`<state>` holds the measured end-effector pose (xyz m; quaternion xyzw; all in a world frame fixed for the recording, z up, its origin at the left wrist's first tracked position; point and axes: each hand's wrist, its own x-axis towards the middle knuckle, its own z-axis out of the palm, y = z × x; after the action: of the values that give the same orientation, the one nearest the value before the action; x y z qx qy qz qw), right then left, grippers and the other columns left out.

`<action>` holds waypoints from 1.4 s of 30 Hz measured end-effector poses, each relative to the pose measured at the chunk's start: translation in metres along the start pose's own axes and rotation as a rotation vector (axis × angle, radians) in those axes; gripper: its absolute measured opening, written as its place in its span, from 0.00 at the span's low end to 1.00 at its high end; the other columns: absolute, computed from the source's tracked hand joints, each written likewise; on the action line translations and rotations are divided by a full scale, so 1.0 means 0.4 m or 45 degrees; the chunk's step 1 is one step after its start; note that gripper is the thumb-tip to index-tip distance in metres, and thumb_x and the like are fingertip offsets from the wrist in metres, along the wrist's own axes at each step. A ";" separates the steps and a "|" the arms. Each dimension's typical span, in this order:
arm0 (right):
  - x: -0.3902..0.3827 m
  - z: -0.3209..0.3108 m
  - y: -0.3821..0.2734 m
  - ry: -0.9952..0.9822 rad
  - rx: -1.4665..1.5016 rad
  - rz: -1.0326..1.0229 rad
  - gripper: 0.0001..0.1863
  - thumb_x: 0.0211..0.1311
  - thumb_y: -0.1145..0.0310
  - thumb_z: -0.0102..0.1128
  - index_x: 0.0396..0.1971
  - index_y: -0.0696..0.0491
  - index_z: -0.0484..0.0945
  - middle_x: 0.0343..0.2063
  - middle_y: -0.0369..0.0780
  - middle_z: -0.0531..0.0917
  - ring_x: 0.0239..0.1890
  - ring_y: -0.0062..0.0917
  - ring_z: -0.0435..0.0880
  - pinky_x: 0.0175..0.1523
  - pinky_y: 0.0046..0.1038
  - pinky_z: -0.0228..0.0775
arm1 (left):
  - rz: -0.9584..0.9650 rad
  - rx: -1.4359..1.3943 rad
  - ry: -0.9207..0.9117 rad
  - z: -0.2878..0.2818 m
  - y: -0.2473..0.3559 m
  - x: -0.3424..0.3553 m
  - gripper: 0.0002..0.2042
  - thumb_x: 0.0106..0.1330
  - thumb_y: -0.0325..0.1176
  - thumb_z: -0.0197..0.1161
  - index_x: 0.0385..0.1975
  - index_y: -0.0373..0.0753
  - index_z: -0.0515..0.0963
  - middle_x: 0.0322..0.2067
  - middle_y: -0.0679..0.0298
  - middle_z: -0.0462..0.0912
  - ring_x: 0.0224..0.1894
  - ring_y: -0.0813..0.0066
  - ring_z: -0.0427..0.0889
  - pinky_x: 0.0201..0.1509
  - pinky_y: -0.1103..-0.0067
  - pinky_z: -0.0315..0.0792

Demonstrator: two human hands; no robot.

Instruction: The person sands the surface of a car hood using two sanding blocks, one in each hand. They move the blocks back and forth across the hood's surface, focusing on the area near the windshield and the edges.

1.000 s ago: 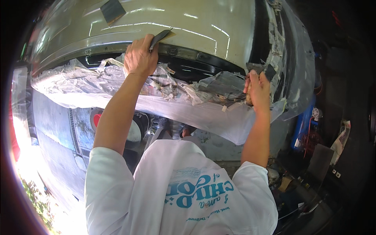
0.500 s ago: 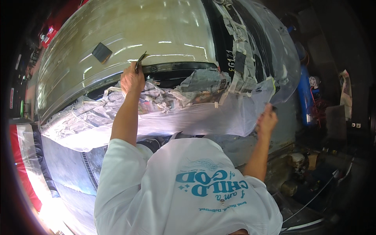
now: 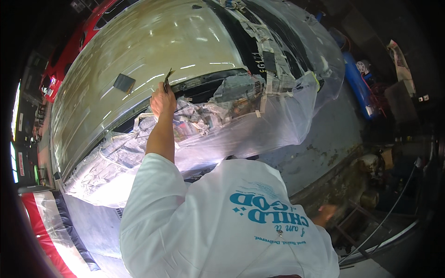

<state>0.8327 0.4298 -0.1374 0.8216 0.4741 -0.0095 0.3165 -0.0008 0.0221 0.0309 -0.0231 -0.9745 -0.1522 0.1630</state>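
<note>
One dark sheet (image 3: 167,80) points lengthwise away, leaning right.

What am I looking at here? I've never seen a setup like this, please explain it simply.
There's no robot: these are a person's bare hands, seen from a fisheye camera worn on the head, looking down. The left hand grips a thin dark sheet, probably sandpaper, at the edge of a beige car body panel. A dark square pad lies on it. Newspaper and translucent plastic sheeting cover parts nearby. The right hand is blurred, at lower right; I can't tell whether it holds anything.
</note>
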 end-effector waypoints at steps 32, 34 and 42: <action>-1.174 -0.714 -1.416 -1.243 1.749 -1.680 0.16 0.76 0.67 0.57 0.55 0.61 0.74 0.55 0.50 0.85 0.54 0.35 0.89 0.55 0.30 0.83 | -0.054 0.056 0.133 0.040 -0.020 0.005 0.10 0.78 0.46 0.60 0.49 0.50 0.80 0.34 0.49 0.86 0.41 0.41 0.85 0.46 0.53 0.76; -1.125 -0.716 -1.451 -1.121 1.847 -1.622 0.16 0.74 0.69 0.58 0.56 0.61 0.73 0.52 0.49 0.85 0.51 0.33 0.89 0.54 0.29 0.83 | -0.061 0.066 0.118 0.046 -0.021 0.007 0.10 0.78 0.46 0.60 0.49 0.51 0.80 0.35 0.49 0.86 0.41 0.41 0.85 0.45 0.52 0.77; -1.138 -0.780 -1.297 -0.681 1.442 -1.677 0.22 0.77 0.56 0.62 0.58 0.57 0.72 0.26 0.38 0.79 0.17 0.22 0.79 0.22 0.27 0.73 | -0.100 0.057 0.136 0.045 -0.020 0.010 0.12 0.78 0.49 0.59 0.49 0.50 0.82 0.35 0.49 0.86 0.42 0.40 0.86 0.46 0.52 0.77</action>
<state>0.0863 0.4244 -0.0093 0.3875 0.6828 -0.6105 -0.1047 -0.0108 0.0198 0.0136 0.0271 -0.9678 -0.1375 0.2091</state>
